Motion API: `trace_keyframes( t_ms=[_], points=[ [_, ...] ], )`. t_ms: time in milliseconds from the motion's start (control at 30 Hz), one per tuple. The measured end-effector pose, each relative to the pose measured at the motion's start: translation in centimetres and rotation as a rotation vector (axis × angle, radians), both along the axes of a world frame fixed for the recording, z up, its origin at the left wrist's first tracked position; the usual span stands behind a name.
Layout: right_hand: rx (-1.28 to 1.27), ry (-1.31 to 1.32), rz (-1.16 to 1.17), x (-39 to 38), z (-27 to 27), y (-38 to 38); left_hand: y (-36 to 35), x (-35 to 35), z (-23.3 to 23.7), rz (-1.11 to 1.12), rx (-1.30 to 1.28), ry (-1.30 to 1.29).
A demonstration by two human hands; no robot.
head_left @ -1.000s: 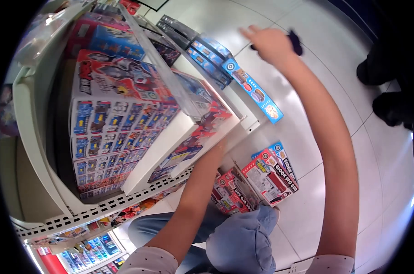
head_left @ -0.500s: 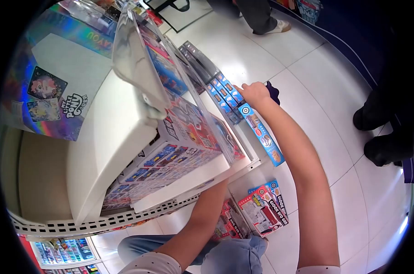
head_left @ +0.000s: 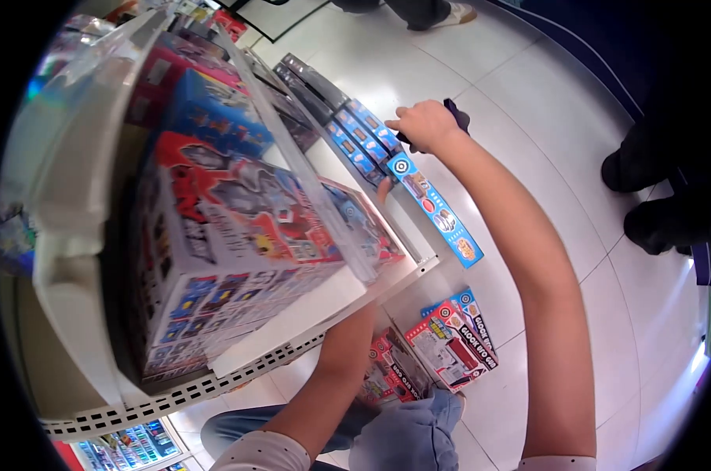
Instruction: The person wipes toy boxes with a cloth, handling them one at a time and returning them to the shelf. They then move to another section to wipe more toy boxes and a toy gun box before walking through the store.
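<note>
Right fingers point(head_left: 393, 124) half-curled, left fingers point(head_left: 384, 191) mostly hidden, holds unclear, slim blue box point(head_left: 436, 209), bullseye logo point(head_left: 401, 166), colourful pictures point(head_left: 446, 221)

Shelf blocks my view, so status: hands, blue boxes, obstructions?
Right hand by blue boxes, dark item against it. Left hand mostly hidden, one finger showing near boxes. White shelf juts between forearms.

A white-and-tan shoe point(head_left: 459, 14) and two black shoes point(head_left: 650, 225) rest on the glossy white tiled floor point(head_left: 528, 118), while a large cardboard box with red and grey figures point(head_left: 242, 208) stands beside a bright blue printed box point(head_left: 214, 114).
</note>
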State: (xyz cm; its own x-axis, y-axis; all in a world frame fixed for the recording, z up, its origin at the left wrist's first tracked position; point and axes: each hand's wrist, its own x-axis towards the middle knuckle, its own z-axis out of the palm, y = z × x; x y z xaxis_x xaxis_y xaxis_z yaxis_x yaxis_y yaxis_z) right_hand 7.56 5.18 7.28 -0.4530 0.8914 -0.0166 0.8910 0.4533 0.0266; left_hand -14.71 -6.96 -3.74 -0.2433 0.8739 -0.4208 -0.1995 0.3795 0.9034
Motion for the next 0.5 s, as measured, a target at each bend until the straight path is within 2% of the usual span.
trace_keyframes(
  t_ms=[233, 500],
  points=[
    [-0.021, 0.038, 0.049, 1.0, 3.9, -1.7, 0.4, 0.3, -0.4, 0.008, 0.015, 0.011],
    [-0.052, 0.023, 0.009, -0.8, 4.7, -1.1, 0.5, 0.1, -0.3, 0.011, 0.017, 0.013]
  ],
)
